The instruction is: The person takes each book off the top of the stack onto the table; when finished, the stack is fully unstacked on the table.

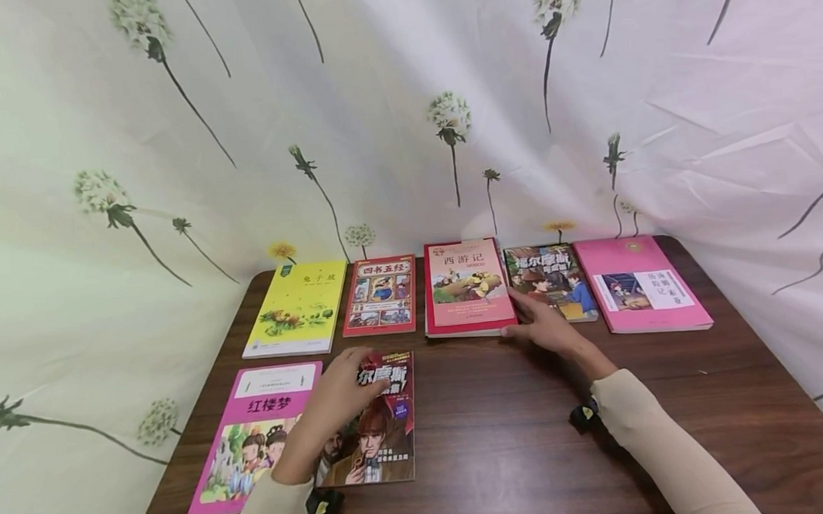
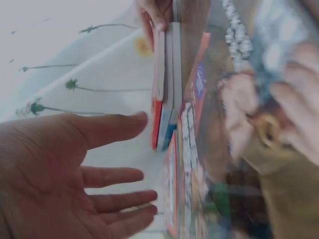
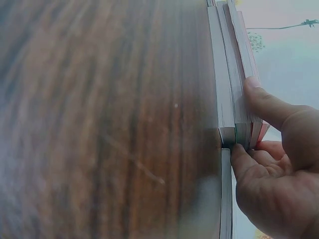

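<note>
My left hand [image 1: 345,388] is over the upper left part of a dark comic-style book [image 1: 382,437]. In the left wrist view, its fingers [image 2: 124,201] and thumb are extended, with nothing held between them. My right hand [image 1: 544,328] is at the front right corner of a stack of books [image 3: 232,84], topped by a small pink book [image 1: 465,285]. Seen from the right wrist, the thumb [image 3: 271,104] lies on the front page edges while bent fingers reach round the side, gripping the corner.
Along the back lie a yellow book [image 1: 295,310], a red book [image 1: 380,293], another dark comic-style book [image 1: 563,299] and a pink book [image 1: 652,256]. A magenta book [image 1: 253,428] lies front left on the brown wooden table [image 1: 533,452]. A flower-patterned cloth [image 1: 391,134] hangs behind.
</note>
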`<state>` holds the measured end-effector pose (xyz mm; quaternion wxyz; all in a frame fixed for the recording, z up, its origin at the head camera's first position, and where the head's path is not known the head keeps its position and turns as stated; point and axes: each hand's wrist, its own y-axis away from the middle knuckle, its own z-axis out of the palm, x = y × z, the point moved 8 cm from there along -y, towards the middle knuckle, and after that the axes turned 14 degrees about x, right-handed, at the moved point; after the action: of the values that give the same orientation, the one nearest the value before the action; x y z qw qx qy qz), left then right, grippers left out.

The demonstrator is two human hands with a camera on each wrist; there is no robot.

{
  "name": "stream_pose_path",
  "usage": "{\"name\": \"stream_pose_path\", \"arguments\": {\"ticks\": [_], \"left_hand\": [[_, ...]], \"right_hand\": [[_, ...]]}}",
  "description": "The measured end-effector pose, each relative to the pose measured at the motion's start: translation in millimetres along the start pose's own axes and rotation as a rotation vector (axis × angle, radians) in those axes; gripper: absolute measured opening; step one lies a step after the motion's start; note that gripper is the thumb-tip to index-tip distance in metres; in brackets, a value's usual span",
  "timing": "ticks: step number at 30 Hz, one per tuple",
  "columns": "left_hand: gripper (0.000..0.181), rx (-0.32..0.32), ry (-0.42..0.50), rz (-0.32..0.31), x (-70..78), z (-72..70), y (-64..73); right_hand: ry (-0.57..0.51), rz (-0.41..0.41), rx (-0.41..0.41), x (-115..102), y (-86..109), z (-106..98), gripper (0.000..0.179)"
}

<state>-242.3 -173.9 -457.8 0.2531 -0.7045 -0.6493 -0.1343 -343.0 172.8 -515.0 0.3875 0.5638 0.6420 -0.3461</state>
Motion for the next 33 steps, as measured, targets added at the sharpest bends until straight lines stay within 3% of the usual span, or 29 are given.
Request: {"name": "stream_pose_path", "arguments": {"ticks": [11, 17, 23, 28, 33], "left_hand": [[0.074, -0.010, 0.169, 0.040, 38.2, 36.4, -53.9], [0.088, -0.054, 0.263, 0.050, 50.6, 59.7, -73.9], [0.107, -0.092, 0.315, 0.047, 52.5, 79.9, -91.9], [0.121, -0.141, 0.421, -0.030, 48.2, 94.1, -99.9], [0.125, -0.157, 0.464, -0.092, 44.0, 102.7, -101.0]], "right_hand": [[0.010, 0.007, 0.005, -0.1, 0.2, -0.5, 0.094], [0.015, 0.013, -0.001, 1.7, 0.5, 0.3, 0.093], [0.000, -0.029, 0.001, -0.2, -0.2, -0.4, 0.093], [0.013, -0.019, 0.007, 0.6, -1.8, -0.9, 0.094], [0.021, -0.017, 0.003, -1.1, -3.0, 0.5, 0.094]]}}
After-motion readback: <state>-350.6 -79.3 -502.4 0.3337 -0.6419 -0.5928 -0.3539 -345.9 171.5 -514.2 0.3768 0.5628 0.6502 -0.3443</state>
